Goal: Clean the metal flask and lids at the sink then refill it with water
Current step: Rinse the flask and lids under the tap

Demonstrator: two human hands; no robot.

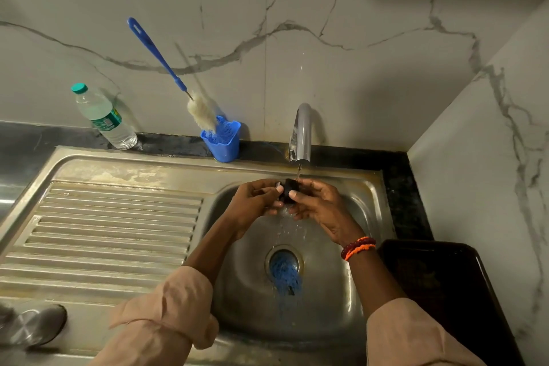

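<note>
A small black lid sits under the running tap, over the steel sink bowl. My left hand and my right hand both grip it from either side, thumbs on top. Water streams off it down to the drain. The metal flask lies on its side on the sink's front left rim, partly cut off by the frame edge.
A blue holder with a blue-handled bottle brush stands behind the sink. A plastic water bottle stands at the back left. The ribbed drainboard is to the left, a dark tray to the right. A blue scrubber lies in the drain.
</note>
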